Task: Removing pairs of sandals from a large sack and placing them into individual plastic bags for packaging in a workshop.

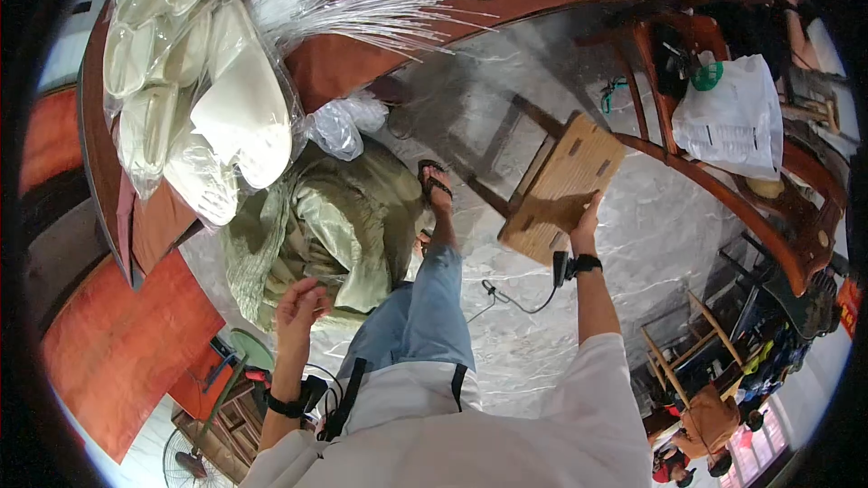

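Note:
My right hand (585, 230) grips the near edge of a small wooden stool (571, 181), with a slotted, plank-like seat. The stool is tilted, and its legs point toward the far left; I cannot tell whether they touch the floor. My left hand (301, 307) is raised with loosely curled fingers and nothing visible in it. Close by it lies a large olive-green woven sack (348, 226), slumped on the floor. Above the sack, clear bags of cream-white moulded pieces (242, 122) hang over the table edge.
A reddish-brown table (398, 36) curves along the far side, with a bundle of thin white strips (371, 9) on it. At right, a wooden chair (714, 181) bears a white plastic bag (731, 117). Other people (710, 425) are at the lower right, and a fan (192, 461) at lower left.

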Motion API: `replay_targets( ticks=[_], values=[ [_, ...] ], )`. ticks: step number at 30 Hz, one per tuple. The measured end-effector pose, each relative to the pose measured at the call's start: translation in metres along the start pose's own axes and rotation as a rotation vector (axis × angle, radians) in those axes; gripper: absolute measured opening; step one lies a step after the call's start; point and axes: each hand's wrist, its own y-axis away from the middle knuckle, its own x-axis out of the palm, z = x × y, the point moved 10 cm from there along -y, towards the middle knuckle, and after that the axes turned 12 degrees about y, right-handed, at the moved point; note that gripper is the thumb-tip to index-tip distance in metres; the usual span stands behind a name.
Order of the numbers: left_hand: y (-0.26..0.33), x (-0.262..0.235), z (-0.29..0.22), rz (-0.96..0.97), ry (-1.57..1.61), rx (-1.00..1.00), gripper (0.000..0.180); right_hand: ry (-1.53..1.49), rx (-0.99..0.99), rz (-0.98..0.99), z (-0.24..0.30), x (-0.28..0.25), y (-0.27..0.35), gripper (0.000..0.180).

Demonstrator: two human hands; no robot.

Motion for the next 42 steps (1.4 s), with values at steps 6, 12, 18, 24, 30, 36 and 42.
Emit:
replay_targets(
  ticks=[6, 12, 18, 24, 30, 36, 42],
  values=[
    [0.007, -0.009, 0.021, -0.046, 0.03, -0.057, 0.028, -0.362, 0.025, 0.366, 0.032, 0.069, -0.016, 0.086],
    [0.038, -0.051, 0.045, -0.129, 0.109, -0.052, 0.03, -0.27, 0.181, 0.486, -0.008, 0.108, 0.006, 0.077],
    [0.034, -0.056, 0.091, -0.025, 0.275, -0.085, 0.029, 0.778, -0.437, -0.029, 0.059, 0.0, -0.07, 0.045],
    [0.075, -0.178, 0.189, -0.276, 0.333, -0.107, 0.027, 0.648, -0.805, 0.489, -0.061, 0.118, 0.108, 0.02],
    [0.037, -0.226, 0.261, -0.324, 0.284, -0.134, 0.026, 1.255, -1.184, 1.062, -0.148, 0.244, 0.318, 0.015],
    [-0.028, -0.238, 0.261, -0.506, -0.154, 0.178, 0.03, 1.467, -1.501, 1.223, -0.21, 0.34, 0.457, 0.019],
    [-0.114, -0.175, 0.277, -0.148, -0.584, -0.116, 0.058, 1.703, -2.086, 1.438, -0.316, 0.377, 0.487, 0.031]
  ],
)
